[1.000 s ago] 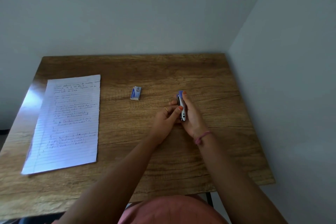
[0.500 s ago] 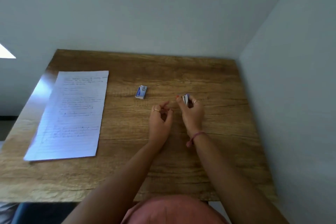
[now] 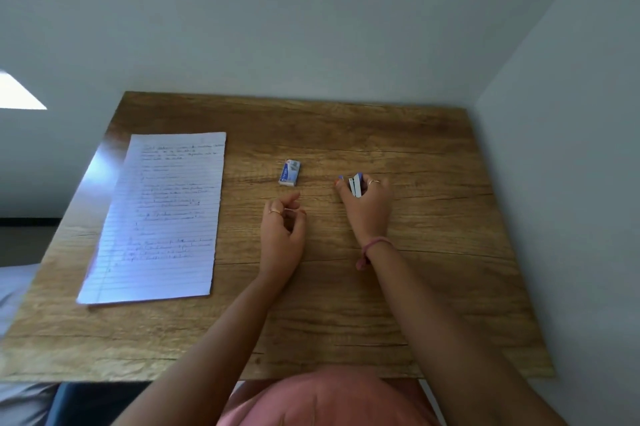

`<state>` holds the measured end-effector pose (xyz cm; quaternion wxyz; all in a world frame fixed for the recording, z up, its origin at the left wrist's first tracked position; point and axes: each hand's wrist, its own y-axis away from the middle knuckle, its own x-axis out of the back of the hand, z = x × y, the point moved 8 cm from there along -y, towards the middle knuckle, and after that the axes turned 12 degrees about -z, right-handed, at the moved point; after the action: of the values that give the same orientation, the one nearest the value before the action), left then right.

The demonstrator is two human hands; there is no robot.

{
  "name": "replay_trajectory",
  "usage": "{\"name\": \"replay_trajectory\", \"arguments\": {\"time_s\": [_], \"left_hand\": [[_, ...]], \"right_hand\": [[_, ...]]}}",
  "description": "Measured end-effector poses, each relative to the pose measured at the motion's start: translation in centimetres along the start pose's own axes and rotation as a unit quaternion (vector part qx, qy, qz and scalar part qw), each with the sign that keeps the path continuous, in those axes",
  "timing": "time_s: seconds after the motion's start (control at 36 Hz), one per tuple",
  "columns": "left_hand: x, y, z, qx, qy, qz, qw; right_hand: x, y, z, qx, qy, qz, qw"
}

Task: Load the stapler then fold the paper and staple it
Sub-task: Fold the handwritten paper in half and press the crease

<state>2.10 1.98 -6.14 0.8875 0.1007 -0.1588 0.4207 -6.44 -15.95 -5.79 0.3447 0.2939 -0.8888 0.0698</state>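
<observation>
Gripping the stapler [image 3: 355,185] right of centre in the frame, your right hand [image 3: 366,207] curls its fingers and thumb round the small blue-and-silver body, low over the wooden worktop [image 3: 398,287]. Your left hand [image 3: 282,235] sits just left of it, fingers loosely curled and holding nothing, apart from the stapler. A small staple box [image 3: 290,172] lies on the worktop above your left hand, near both hands. The paper [image 3: 159,214], lined and handwritten, lies flat and unfolded at the left of the frame, well apart from your hands.
</observation>
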Motion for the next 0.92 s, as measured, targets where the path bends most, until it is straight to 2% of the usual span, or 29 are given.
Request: {"name": "replay_trajectory", "arguments": {"time_s": [0.17, 0.31, 0.39, 0.56, 0.67, 0.72, 0.83, 0.92], "left_hand": [[0.3, 0.6, 0.3, -0.029, 0.022, -0.031, 0.999], [0.6, 0.8, 0.0, -0.032, 0.036, -0.052, 0.998], [0.8, 0.8, -0.1, -0.021, 0.06, -0.055, 0.996], [2.7, 0.9, -0.2, -0.006, 0.106, -0.035, 0.994], [5.9, 0.4, 0.0, -0.014, 0.135, 0.013, 0.991], [8.4, 0.0, 0.1, -0.026, 0.129, 0.05, 0.99], [14.2, -0.7, -0.6, -0.035, 0.064, 0.12, 0.99], [18.2, -1.1, -2.2, 0.0, 0.007, 0.147, 0.989]], "right_hand": [[0.1, 0.4, -0.2, -0.01, -0.003, 0.016, 1.0], [0.5, 0.8, -0.3, -0.015, -0.05, 0.014, 0.999], [1.2, 1.5, -0.7, -0.015, -0.062, 0.042, 0.997], [0.9, 3.7, -4.7, 0.076, -0.053, 0.07, 0.993], [-1.4, 5.0, -7.5, 0.106, -0.071, 0.031, 0.991], [-3.5, 5.3, -8.5, 0.095, -0.093, -0.022, 0.991], [-8.3, 6.1, -10.2, 0.084, -0.094, -0.142, 0.982], [-11.6, 6.6, -11.2, 0.074, -0.076, -0.218, 0.97]]}}
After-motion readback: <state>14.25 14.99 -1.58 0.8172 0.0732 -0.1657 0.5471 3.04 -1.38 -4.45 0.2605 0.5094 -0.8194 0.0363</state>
